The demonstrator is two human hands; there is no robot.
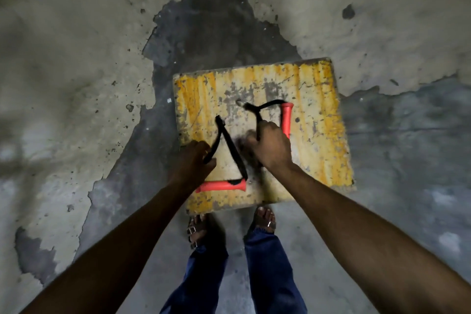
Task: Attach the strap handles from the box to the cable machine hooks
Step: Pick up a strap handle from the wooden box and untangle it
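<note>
A worn concrete floor (76,58) is seen from above, with a person's legs and feet at six o'clock.

Pale, patchy coating is spread over the floor at nine to eleven o'clock and again at one to two o'clock, and darker bare grey (216,20) is exposed in a strip running up toward twelve o'clock and across the three to five o'clock side. Small dark pits are scattered along the flaked edges. Blue jeans (265,275) are worn on both legs at six o'clock. Dark sandals with metal buckles are worn: the left sandal (196,231) and the right sandal (266,220) are set side by side, slightly apart, toes pointed toward twelve o'clock.
</note>
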